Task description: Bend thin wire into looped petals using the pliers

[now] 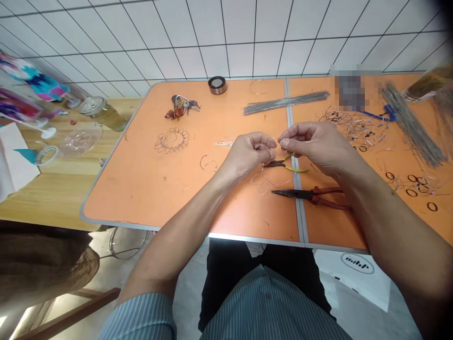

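Note:
My left hand (253,150) and my right hand (311,144) meet over the orange table, each pinching a thin wire (271,140) that curves in loops between the fingertips. Below them lie small pliers (275,164) with yellow handles, partly covered by the left fingers. Looped thin copper-coloured wire (272,182) hangs or lies just under the hands; I cannot tell which. Closer to my body, long-nose pliers (300,193) with red handles point left, their handle ends beside my right forearm. A ring of wire loops (172,140) lies farther left on the table.
A bundle of straight wires (286,102) and a roll of tape (217,85) lie toward the wall. Keys (182,106) sit at the back left. On the right are tangled wires (354,127), dark rings (411,192) and a thicker wire bundle (414,125). A metal seam (299,212) crosses the orange table.

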The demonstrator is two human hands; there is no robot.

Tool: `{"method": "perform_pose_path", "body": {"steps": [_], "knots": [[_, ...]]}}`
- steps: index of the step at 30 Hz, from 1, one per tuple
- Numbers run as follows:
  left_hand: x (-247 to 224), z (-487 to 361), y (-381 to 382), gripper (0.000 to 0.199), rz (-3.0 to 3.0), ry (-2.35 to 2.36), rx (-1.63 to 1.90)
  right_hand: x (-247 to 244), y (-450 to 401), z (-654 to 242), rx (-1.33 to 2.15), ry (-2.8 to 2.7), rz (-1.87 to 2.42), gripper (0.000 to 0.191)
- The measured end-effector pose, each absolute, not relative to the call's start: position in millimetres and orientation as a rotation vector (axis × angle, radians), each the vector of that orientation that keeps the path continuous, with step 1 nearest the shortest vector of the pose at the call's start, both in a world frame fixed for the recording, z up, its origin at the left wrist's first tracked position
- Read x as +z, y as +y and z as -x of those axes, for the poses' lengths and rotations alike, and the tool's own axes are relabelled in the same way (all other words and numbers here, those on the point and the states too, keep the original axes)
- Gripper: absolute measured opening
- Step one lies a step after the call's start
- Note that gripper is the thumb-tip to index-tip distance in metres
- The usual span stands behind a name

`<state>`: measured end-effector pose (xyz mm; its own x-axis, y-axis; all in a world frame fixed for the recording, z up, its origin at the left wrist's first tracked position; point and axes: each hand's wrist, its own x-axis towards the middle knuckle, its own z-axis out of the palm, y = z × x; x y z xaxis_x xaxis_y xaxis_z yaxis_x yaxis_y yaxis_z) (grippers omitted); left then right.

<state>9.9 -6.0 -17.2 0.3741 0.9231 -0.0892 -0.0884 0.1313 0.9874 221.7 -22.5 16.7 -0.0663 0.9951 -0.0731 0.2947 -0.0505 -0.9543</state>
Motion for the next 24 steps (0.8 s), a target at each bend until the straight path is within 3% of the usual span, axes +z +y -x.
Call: {"method": "perform_pose_path", "body": {"steps": [9, 20, 24], "knots": [[-17.8, -9.5, -5.4, 0.019, -1.225, 0.937, 0.897, 18.5, -25.3, -217.6, 1.055, -1.569, 1.496, 0.009], [-20.2, -10.0, -5.0, 0.019, -1.210, 0.903, 0.860, 16.9, -23.8, -213.1, 1.104, -1.518, 1.552, 0.016], [-16.3, -10.0, -7.0, 0.011, -1.201, 0.906, 0.834, 16.1, -26.8, -214.4, 1.093, -1.520, 1.538, 0.016]]}}
